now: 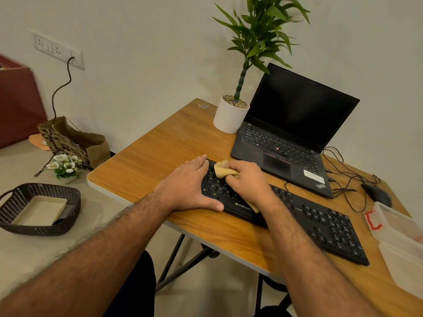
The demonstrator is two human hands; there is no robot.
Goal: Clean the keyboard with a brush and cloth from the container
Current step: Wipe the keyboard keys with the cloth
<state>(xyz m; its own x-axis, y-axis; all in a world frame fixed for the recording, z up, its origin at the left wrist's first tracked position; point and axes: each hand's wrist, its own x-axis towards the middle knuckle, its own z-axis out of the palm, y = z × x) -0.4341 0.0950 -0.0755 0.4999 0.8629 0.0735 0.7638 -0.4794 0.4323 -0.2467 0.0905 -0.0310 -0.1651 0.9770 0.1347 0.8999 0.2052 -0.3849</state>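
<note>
A black keyboard (320,223) lies slanted across the wooden table (160,156). My left hand (185,186) lies flat over the keyboard's left end, thumb along its front edge, holding it down. My right hand (249,181) is closed on a tan cloth (223,170) and presses it onto the keys just right of the left hand; a corner of cloth shows below the wrist. A clear plastic container (402,243) with a red clasp stands at the table's right edge. No brush is visible.
An open black laptop (293,133) and a potted plant in a white pot (230,116) stand behind the keyboard. A mouse (377,193) and cables lie at the right. A dark wicker basket (39,209), paper bag and small flowers sit on the left counter.
</note>
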